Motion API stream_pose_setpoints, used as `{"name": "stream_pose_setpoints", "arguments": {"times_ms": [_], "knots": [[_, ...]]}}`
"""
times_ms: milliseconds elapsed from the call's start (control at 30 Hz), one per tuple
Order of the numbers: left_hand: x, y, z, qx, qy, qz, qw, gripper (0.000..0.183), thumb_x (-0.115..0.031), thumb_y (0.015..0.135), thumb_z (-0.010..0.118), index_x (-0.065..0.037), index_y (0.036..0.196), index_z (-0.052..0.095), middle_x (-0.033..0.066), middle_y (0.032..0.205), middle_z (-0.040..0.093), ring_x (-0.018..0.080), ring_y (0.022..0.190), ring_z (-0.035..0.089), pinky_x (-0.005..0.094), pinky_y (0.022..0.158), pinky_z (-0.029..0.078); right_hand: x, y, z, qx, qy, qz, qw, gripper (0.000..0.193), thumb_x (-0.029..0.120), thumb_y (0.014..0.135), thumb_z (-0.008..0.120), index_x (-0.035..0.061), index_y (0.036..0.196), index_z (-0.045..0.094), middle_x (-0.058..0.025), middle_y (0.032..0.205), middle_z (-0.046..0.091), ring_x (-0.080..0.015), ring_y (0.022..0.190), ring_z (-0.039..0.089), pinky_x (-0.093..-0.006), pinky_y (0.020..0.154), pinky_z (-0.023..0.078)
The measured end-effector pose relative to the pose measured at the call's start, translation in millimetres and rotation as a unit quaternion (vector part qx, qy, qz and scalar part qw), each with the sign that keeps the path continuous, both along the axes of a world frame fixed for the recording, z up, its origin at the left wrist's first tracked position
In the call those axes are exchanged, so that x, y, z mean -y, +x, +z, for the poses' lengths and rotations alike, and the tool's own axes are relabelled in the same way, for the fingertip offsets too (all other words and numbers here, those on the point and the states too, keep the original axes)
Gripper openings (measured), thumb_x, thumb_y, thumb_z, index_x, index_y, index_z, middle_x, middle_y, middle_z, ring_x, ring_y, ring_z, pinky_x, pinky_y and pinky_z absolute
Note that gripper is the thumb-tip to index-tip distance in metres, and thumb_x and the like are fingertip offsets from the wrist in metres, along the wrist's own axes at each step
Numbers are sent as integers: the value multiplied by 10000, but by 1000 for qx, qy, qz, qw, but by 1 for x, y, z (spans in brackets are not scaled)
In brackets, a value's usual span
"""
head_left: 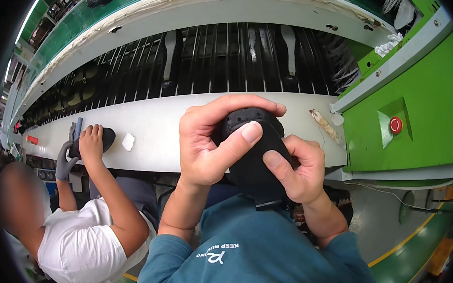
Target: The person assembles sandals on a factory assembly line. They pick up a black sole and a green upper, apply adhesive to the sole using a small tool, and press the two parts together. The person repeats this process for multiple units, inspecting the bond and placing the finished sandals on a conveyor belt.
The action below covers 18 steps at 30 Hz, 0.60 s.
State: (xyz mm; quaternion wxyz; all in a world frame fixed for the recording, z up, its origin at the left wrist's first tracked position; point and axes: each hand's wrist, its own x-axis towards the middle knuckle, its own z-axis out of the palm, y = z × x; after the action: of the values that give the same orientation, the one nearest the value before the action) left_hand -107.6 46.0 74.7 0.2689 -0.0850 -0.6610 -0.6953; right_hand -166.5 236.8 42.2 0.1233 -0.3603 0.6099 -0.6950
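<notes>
Close in front of my chest I hold a black shoe upper [254,163], its rounded toe with small perforations pointing away from me. My left hand [218,142] wraps round the toe from the left, thumb pressed on top and fingers over the far side. On the right side, my right hand [299,170] grips the upper with its thumb on the top face and fingers curled beneath. The fingertips under the upper are hidden.
A white ledge [153,146] fronts a roller conveyor [207,58] carrying shoes. A crumpled white scrap [128,141], a tan wrapped tool [326,126] and a green machine with a red button [396,125] are nearby. At left, a co-worker [91,240] holds a dark shoe.
</notes>
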Motion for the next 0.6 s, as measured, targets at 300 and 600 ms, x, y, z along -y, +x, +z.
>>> {"name": "stream_pose_setpoints", "arguments": {"times_ms": [300,600], "knots": [[-4,7,12,24,-47,22,998,305,-55,860,805,83,1131,790,243,1079,831,309,1030,822,430,977,646,-4,-2,2,-51,14,11,999,295,180,1035,818,21,821,691,-41,692,732,-82,617,670,-262,563,483],[5,3,7,-1,-61,11,998,270,-123,976,810,21,1204,820,145,1087,851,198,946,810,322,870,628,-1,-5,8,-34,38,1,999,291,201,1040,814,21,843,700,-41,702,739,-82,632,678,-268,587,497]]}}
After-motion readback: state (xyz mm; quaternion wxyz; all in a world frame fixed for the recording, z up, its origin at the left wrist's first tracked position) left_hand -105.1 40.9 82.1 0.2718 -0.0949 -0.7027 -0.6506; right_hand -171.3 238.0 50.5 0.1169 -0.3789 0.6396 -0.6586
